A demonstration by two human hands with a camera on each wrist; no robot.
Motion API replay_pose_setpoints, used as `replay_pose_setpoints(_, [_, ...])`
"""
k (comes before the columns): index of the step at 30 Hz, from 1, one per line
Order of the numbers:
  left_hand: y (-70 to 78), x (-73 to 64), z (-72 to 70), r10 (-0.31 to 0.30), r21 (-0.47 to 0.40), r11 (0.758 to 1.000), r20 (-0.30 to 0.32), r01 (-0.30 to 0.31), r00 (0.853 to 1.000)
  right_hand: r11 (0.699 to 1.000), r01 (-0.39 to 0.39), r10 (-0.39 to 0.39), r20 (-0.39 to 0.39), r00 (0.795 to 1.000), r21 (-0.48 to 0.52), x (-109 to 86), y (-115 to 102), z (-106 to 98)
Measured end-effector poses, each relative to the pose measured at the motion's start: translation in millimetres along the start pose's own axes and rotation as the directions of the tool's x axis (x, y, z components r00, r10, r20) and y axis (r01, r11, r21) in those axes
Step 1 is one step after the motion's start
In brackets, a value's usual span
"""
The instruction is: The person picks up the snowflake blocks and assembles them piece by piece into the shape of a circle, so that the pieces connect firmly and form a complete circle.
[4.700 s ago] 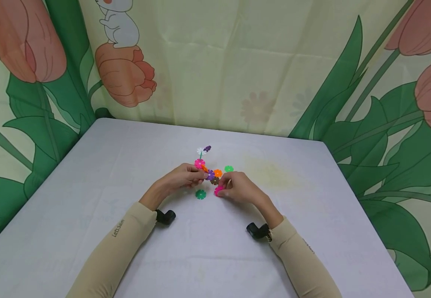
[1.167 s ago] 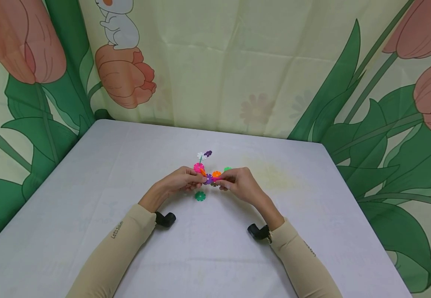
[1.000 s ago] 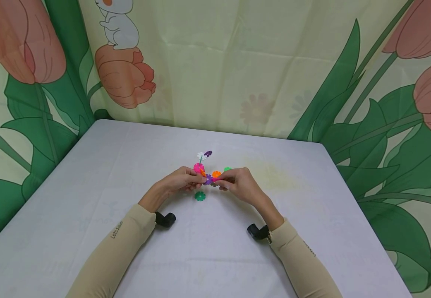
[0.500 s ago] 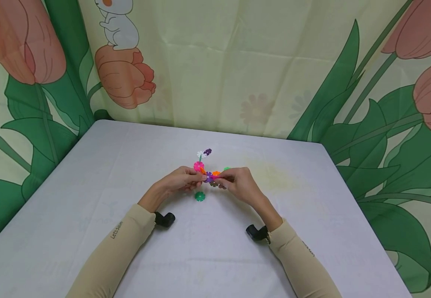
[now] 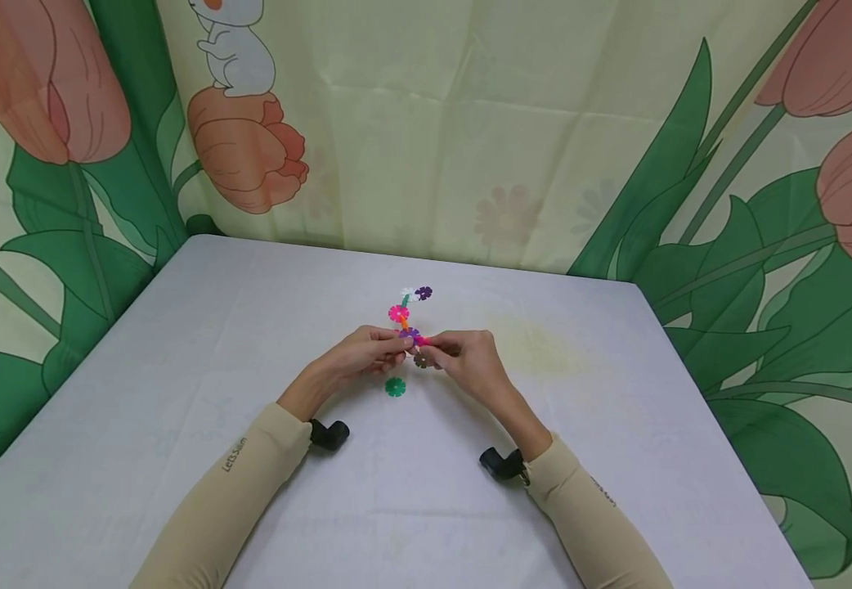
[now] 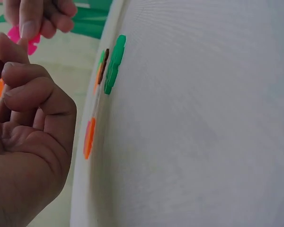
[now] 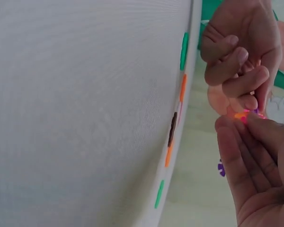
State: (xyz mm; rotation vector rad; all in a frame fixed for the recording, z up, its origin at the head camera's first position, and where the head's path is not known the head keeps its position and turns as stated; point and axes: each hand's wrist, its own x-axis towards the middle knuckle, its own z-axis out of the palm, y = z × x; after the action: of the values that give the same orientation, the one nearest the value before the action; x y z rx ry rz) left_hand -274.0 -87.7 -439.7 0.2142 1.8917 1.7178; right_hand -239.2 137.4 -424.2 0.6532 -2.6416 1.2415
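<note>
My left hand (image 5: pixel 369 352) pinches a chain of flower-shaped interlocking discs at its lower end, by a purple disc (image 5: pixel 410 334). Above that the chain runs through an orange piece (image 5: pixel 405 323), a pink disc (image 5: pixel 398 313), a green piece and a white disc (image 5: pixel 408 294) to a dark purple disc (image 5: pixel 423 293). Between thumb and fingers, my right hand (image 5: pixel 470 360) holds another pink disc (image 6: pixel 33 46) against the purple one. Fingertips cover the joint, so I cannot tell whether the two are slotted together. Both hands are above the table.
On the white-covered table (image 5: pixel 396 507) a loose green disc (image 5: pixel 395 387) lies nearest me, with a brown disc (image 5: pixel 420 361) beyond it. The right wrist view also shows orange discs (image 7: pixel 168 155) and a light green disc (image 7: pixel 160 194) lying there. A printed curtain (image 5: pixel 426 147) hangs behind.
My right hand has lifted the pink disc from near the table to the purple disc. In the last half second the chain has risen and its top has swung right; the hands are closer together.
</note>
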Motion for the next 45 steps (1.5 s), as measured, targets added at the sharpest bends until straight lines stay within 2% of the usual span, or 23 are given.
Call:
replay_pose_setpoints(4, [-0.7,0.0,-1.7,0.004,-0.016,1.000,-0.019,-0.004,1.000,0.999,-0.042,0.042,0.047,0.998,0.001,0.4,-0.6,1.4])
replay_pose_setpoints(7, [-1.6,0.3,-3.8,0.009,-0.017,1.000,-0.031,-0.009,0.999,0.993,-0.096,0.102,0.090,0.991,-0.067,1.0,1.3,3.0])
replay_pose_setpoints(12, [-2.7,0.8,-6.5,0.023,-0.016,1.000,-0.028,-0.024,0.999,0.960,-0.159,0.208,0.202,0.957,-0.231,3.2,9.8,6.9])
replay_pose_setpoints(15, [-1.7,0.7,-6.2,0.022,-0.012,1.000,-0.023,-0.023,0.999,0.949,-0.165,0.233,0.244,0.942,-0.269,4.4,14.1,9.0])
replay_pose_setpoints(26, [-0.9,3.3,-5.0,0.018,-0.018,1.000,-0.014,-0.019,1.000,0.937,-0.149,0.233,0.248,0.940,-0.314,5.1,16.3,14.1])
replay_pose_setpoints(30, [-1.7,2.6,-4.9,0.017,-0.017,1.000,-0.014,-0.017,1.000,0.937,-0.180,0.259,0.248,0.933,-0.301,4.7,17.2,14.1])
replay_pose_setpoints(37, [-2.9,1.4,-5.3,0.015,-0.018,1.000,-0.014,-0.016,1.000,0.938,-0.259,0.313,0.242,0.918,-0.229,6.7,19.4,5.4])
replay_pose_setpoints(45, [-3.3,2.3,-6.4,0.041,-0.017,0.999,-0.001,-0.041,0.999,0.939,-0.249,0.307,0.250,0.918,-0.238,8.7,16.4,-6.9])
